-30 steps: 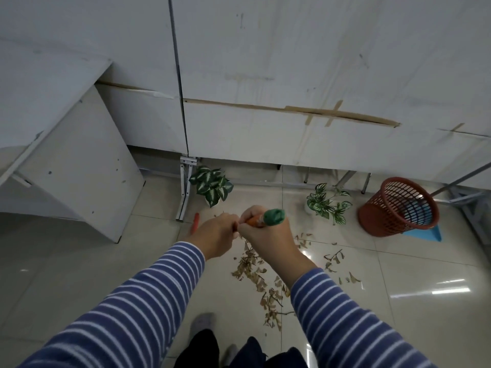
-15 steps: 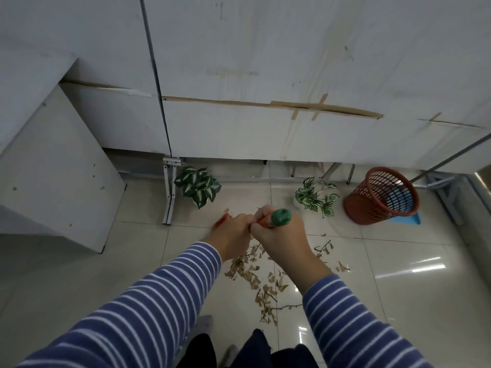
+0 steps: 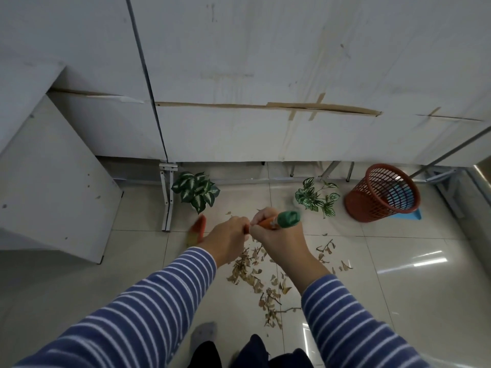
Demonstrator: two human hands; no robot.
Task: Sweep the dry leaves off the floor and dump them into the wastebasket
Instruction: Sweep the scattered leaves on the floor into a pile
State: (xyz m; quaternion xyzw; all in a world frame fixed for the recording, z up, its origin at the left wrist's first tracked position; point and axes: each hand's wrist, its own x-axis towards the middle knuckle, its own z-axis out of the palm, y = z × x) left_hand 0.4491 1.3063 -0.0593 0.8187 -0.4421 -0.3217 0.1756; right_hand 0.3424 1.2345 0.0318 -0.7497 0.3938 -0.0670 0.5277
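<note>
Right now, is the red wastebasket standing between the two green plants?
No, the wastebasket stands to the right of both the left plant and the right plant.

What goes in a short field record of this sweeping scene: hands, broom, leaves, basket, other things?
left hand: grips the broom handle, lower down
right hand: grips the handle just below its green cap
broom head: blurred, left of the hands
leaves: scattered on the floor under the hands
basket: red mesh, far right, apart from the leaves
dustpan: blue, partly hidden behind the basket
plants: two, by the wall
</note>
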